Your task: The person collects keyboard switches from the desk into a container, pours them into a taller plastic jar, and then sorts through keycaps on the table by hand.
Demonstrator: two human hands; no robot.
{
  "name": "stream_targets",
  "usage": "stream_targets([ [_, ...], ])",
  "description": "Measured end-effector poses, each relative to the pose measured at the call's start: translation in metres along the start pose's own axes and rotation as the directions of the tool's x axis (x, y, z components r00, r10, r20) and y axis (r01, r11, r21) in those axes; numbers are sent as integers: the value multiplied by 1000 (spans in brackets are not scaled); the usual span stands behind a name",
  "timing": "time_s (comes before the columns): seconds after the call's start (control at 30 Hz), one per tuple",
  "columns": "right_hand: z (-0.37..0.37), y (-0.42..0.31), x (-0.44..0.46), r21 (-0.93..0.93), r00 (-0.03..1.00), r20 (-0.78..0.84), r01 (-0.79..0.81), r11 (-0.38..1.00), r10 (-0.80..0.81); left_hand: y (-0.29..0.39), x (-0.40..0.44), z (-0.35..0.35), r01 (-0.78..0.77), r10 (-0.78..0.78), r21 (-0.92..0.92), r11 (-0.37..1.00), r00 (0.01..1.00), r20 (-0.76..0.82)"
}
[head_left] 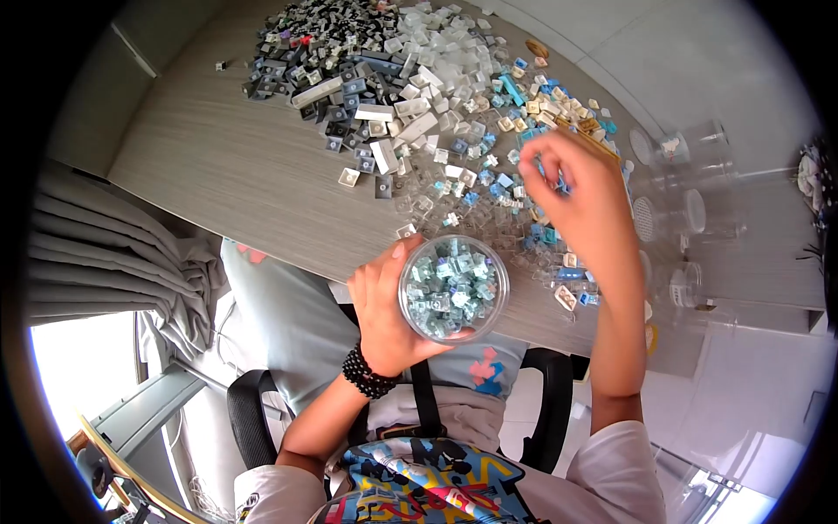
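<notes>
My left hand (384, 301) is wrapped round a clear round plastic jar (504, 301), holding it at the table's front edge. Pale teal, see-through keyboard switches (449, 288) fill much of the jar. My right hand (572, 175) hangs over the right part of the heap, its fingers curled in towards the thumb. Whatever it pinches, if anything, is hidden by the fingers. Below and left of it lie blue and clear switches (471, 199). Cream and blue keycaps (550, 109) are spread just beyond it.
Dark keycaps (336, 52), white keycaps (415, 106) and translucent pieces (445, 39) cover the back of the wooden table (201, 148). Several clear jars (698, 144) stand along the right side. A grey curtain (122, 253) hangs at the left. Black chair armrests (550, 406) flank my body.
</notes>
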State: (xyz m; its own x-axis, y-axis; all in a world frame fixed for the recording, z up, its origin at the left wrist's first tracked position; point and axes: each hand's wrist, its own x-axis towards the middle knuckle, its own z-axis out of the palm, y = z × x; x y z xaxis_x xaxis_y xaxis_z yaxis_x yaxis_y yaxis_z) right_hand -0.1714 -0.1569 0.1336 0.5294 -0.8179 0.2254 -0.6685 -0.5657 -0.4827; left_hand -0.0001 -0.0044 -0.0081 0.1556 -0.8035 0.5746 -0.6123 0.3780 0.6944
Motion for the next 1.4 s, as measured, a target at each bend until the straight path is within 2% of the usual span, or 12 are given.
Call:
stream_targets([
  [0.03,6,14,5,-77,999,-40,-28,997,25,1,-1,1,-3,3,-5,1000,1000,4],
  [0.07,13,27,10,-79,999,-43,-29,996,25,1,0,1,-1,1,-6,1000,1000,1],
  [0.17,28,42,21,18,992,99,-84,996,82,1,1,-1,3,-3,-5,1000,1000,3],
  [0.27,43,58,28,26,997,79,1,1000,-3,2,0,-1,4,-4,-6,1000,1000,9],
  [0.77,36,41,32,-16,947,280,-156,988,154,-1,-5,2,36,-35,-20,999,999,37],
  [1.07,40,38,37,8,952,282,-125,992,118,1,-1,1,15,-15,7,1000,1000,4],
  [1.2,44,44,36,-1,947,283,-158,987,152,1,-1,2,17,-17,-4,1000,1000,1],
  [1.27,49,52,34,50,971,223,-105,993,91,1,-1,1,20,-20,5,1000,1000,6],
  [1.4,36,40,30,28,970,209,-131,991,122,1,-1,0,21,-21,0,1000,1000,16],
])
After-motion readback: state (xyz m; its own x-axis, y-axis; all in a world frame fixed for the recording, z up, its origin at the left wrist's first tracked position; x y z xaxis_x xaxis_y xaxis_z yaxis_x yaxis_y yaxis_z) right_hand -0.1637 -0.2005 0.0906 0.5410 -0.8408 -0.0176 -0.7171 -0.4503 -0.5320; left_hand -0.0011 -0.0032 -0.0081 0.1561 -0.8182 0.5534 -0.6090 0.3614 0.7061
